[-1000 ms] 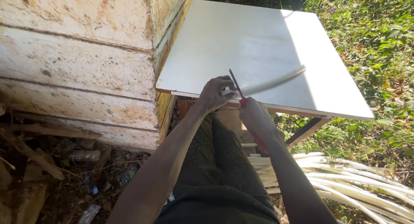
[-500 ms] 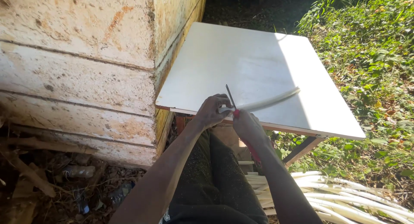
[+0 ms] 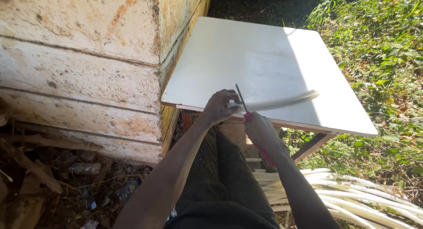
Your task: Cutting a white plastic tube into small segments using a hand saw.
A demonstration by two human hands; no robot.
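My left hand (image 3: 221,106) grips the near end of a long pale curved strip (image 3: 282,101) that lies across the front of a white table top (image 3: 264,57). My right hand (image 3: 261,131) holds a knife (image 3: 241,100) with a red handle and a thin dark blade. The blade stands against the strip, right beside my left fingers. Both forearms reach forward over my dark trousers.
A weathered concrete wall (image 3: 79,61) stands close on the left. Several pale peeled strips (image 3: 352,198) lie piled on the ground at lower right. Grass and weeds (image 3: 387,57) grow to the right. Dry leaves and litter (image 3: 66,180) cover the ground at lower left.
The view has shifted slightly, so the table sits a little lower in the frame. Both hands stay at the strip's near end, with the knife blade still against it.
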